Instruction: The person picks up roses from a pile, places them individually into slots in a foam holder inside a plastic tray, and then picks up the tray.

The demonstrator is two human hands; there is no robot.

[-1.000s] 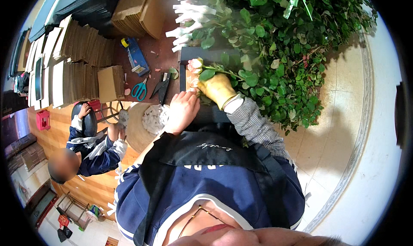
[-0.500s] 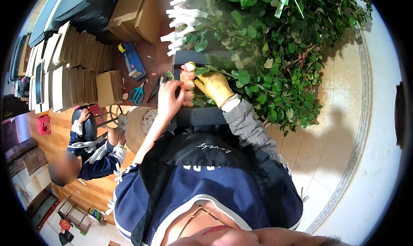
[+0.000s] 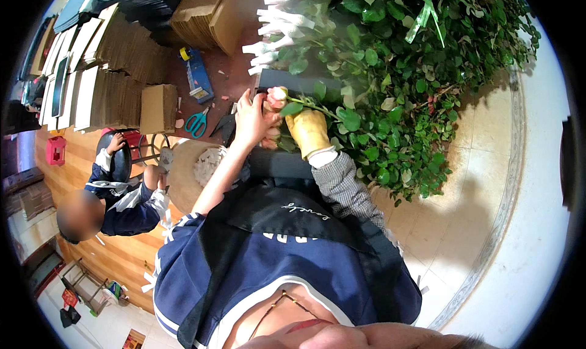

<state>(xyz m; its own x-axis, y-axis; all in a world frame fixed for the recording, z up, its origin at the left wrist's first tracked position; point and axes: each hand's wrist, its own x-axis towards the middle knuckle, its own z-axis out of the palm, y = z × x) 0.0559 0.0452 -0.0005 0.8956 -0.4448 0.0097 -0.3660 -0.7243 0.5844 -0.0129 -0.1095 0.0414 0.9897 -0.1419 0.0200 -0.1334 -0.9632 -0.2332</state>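
Pink-peach roses point(image 3: 270, 142) lie in a row with their heads to the left, between the dark walls of a box or trough point(image 3: 293, 80). One paler rose point(image 3: 277, 97) is at the far end, its leafy stem running right. My bare left hand point(image 3: 249, 120) rests against the left side of the heads, fingers stretched and spread, thumb over the blooms. My right hand point(image 3: 308, 132), in a yellow glove, is closed at the stem just right of the heads; its fingertips are partly hidden by leaves.
A large heap of leafy stems point(image 3: 397, 86) fills the right. White netting sleeves point(image 3: 281, 22) lie beyond the box. To the left are teal scissors point(image 3: 196, 123), a blue tool point(image 3: 198, 74), stacked cardboard point(image 3: 116, 98), and a seated person point(image 3: 122, 196).
My left hand has moved up along the rose heads and its fingers have spread. The paler rose now sits farther right and clearer, above my gloved hand. The whole view has shifted slightly.
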